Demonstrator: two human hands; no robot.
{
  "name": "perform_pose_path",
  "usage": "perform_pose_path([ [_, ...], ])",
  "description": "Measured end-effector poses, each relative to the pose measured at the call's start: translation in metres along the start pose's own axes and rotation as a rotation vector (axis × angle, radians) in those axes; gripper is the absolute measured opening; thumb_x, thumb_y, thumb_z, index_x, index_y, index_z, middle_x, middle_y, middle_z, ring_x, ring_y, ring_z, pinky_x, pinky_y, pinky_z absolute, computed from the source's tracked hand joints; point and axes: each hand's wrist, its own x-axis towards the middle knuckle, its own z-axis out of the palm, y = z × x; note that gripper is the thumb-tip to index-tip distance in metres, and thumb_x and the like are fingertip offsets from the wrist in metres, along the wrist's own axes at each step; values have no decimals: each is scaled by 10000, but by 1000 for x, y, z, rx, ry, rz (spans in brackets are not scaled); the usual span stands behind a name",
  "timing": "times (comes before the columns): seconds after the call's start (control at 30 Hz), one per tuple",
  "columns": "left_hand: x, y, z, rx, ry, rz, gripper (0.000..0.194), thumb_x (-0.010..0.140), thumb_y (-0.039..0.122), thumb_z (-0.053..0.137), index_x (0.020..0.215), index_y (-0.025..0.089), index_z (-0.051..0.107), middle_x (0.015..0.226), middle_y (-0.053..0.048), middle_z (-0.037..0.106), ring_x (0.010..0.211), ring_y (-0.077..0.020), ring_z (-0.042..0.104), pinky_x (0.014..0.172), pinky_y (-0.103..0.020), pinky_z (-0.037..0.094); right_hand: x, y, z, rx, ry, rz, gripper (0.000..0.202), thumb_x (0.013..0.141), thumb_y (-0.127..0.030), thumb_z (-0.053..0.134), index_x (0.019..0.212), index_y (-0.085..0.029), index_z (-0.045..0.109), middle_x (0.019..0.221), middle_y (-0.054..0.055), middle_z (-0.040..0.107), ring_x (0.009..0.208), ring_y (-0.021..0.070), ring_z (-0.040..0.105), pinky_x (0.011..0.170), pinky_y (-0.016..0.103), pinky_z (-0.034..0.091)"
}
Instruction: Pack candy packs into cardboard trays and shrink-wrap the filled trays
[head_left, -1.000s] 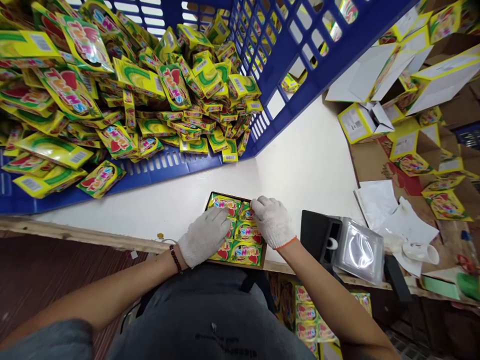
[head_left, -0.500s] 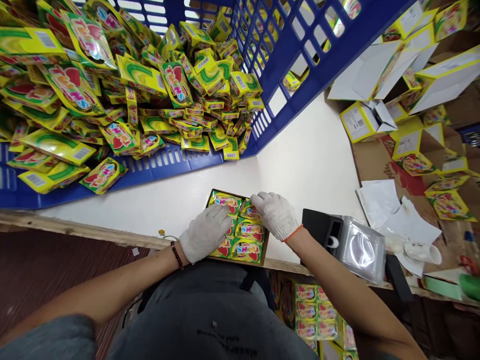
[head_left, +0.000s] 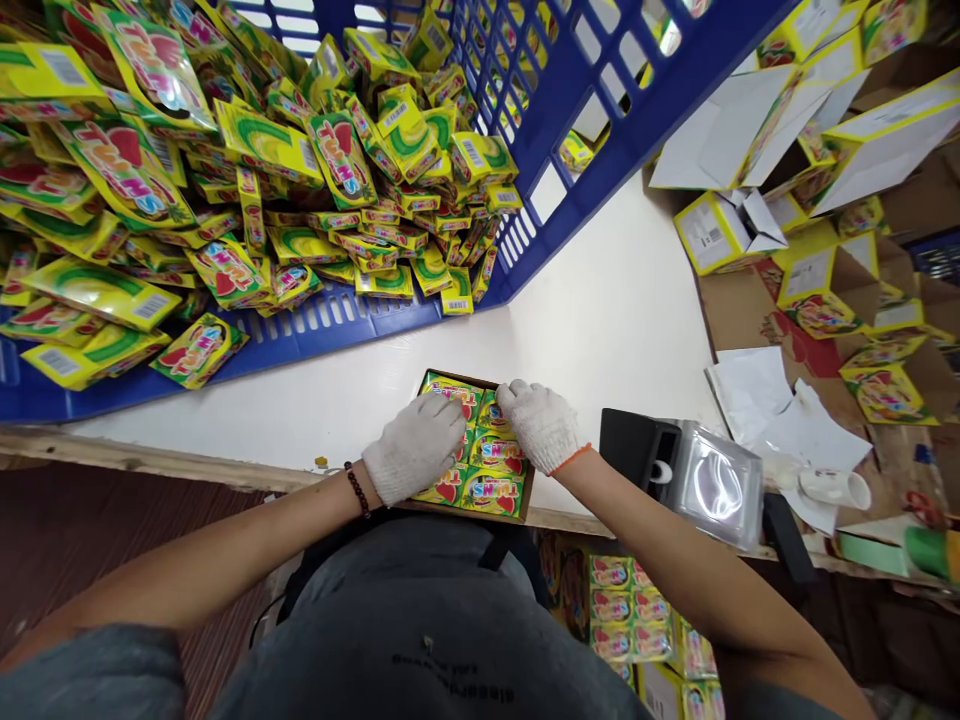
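Observation:
An open brown box [head_left: 527, 492] lies at the table's near edge, with several yellow-green TWINS packs [head_left: 491, 490] laid flat inside in two columns. My left hand [head_left: 418, 445], in a white knitted glove, rests over the box's left side, fingers on the packs in the left column and partly hiding them. My right hand [head_left: 541, 424], gloved too with an orange cuff edge, has its fingers curled at the upper right corner, on the top right pack. The fingertips of the right hand are partly hidden against that pack and the box's rim.
A blue basket [head_left: 555, 160] heaped with TWINS packs [head_left: 341, 160] stands beyond on the white table [head_left: 600, 290]. To the right are a black device [head_left: 637, 450], a clear plastic case [head_left: 716, 480], papers and yellow cartons [head_left: 705, 235]. Filled boxes [head_left: 630, 610] sit below the table.
The view has shifted slightly. My right hand's fingers have moved a little inward at the box's upper right corner. My left hand stays over the left column.

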Motion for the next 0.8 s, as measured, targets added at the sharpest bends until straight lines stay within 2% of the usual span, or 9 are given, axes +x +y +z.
perform_pose_path([
  [0.13,8,4,0,23,25,63,392,913,333,588,1228,103,622,1363,-158,585,1245,-318,514,1062,-466,382,-6,-1,13,40,70,20,355,984,-127,371,1291,-153,547,1185,157,607,912,230,636,726,339,485],
  [0.27,15,6,5,81,11,128,522,891,435,617,1285,93,595,1432,-171,532,1301,-330,470,1140,-471,294,-9,1,23,67,118,0,353,987,-147,387,1289,-126,568,1185,166,614,1027,268,581,837,378,462],
  [0.43,16,6,4,90,6,140,521,884,446,627,1274,101,604,1436,-167,531,1278,-329,476,1127,-484,296,-20,1,25,109,120,3,299,970,-149,457,1219,-133,621,1203,161,619,1028,261,566,845,375,467],
  [0.6,23,12,-3,103,-18,129,606,898,506,575,1348,100,555,1426,-169,539,1254,-354,468,1041,-513,356,-26,-2,22,111,82,-8,292,980,-137,428,1187,-116,633,1167,172,631,1021,265,591,849,388,483],
  [0.8,21,6,-2,77,-4,165,617,899,542,568,1375,151,542,1479,-154,493,1295,-349,448,1054,-502,352,-26,10,23,115,72,-24,260,966,-138,474,1174,-129,629,1167,154,640,1032,249,611,883,367,468],
])
